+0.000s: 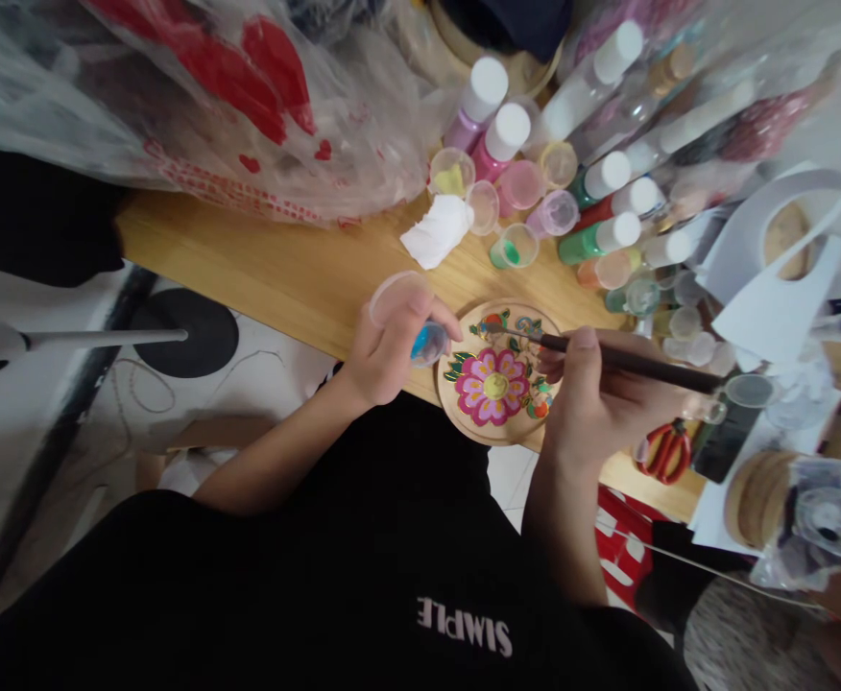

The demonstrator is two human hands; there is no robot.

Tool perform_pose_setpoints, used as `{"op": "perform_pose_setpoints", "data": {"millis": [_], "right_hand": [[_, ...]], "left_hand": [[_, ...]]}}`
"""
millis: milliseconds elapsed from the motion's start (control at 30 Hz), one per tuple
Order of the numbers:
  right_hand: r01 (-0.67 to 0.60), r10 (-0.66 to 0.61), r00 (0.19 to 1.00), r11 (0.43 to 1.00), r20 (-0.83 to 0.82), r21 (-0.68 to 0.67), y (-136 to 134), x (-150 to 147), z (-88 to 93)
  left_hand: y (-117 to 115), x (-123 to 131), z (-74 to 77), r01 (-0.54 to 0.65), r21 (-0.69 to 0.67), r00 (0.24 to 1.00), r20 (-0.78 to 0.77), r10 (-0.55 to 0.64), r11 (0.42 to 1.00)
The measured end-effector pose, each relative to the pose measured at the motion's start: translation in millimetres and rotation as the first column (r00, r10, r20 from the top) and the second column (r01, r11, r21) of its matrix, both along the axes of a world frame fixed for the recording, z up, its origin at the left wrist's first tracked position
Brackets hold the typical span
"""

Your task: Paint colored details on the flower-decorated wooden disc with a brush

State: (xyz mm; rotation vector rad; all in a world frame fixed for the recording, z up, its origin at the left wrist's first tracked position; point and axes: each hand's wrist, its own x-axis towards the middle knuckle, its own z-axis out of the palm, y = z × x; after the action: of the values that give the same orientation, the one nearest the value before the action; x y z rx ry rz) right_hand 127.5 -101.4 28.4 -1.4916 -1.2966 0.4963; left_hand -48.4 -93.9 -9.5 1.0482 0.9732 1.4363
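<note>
I see the flower disc (494, 386) at the desk's (248, 254) near edge. My left grip (390, 347) clasps a blue-filled cup (429, 344) beside it; my right grip (589, 403) pinches a dark-handled tool (633, 365), tip over the disc.

"simple" in pale letters (465, 627) on the black shirt (320, 585)

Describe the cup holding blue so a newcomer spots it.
Find the wooden table, then the round flowered board at its near edge. By that board's left side, the left hand holds a clear cup. Bright blue contents set it apart from the cups beyond.
</note>
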Motion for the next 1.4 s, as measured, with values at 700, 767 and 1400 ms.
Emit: {"op": "perform_pose_setpoints", "data": {"millis": [700, 767, 1400], "right_hand": [[0.068, -0.069, 0.998, 0.997, -0.014, -0.041, -2.5, -1.2, 4.6], [0.077, -0.077, 0.997, 0.996, -0.012, -0.040, -2.2, -1.7, 4.9], [0.154, -0.154, 0.988, 0.988, -0.032, -0.010, 2.1, -3.9, 6.1]], "left_hand": [[-1.0, 0.0, 2.5, -0.019, -0.012, 0.999, -0.027, 0.018, 1.000], [-1.1, -0.1, 3.4, -0.009, -0.021, 1.000, -0.012, 0.009, 1.000], [-1.7, 0.6, 4.4, 0.001, -0.088, 1.000, -0.023, -0.003, 0.996]]}}
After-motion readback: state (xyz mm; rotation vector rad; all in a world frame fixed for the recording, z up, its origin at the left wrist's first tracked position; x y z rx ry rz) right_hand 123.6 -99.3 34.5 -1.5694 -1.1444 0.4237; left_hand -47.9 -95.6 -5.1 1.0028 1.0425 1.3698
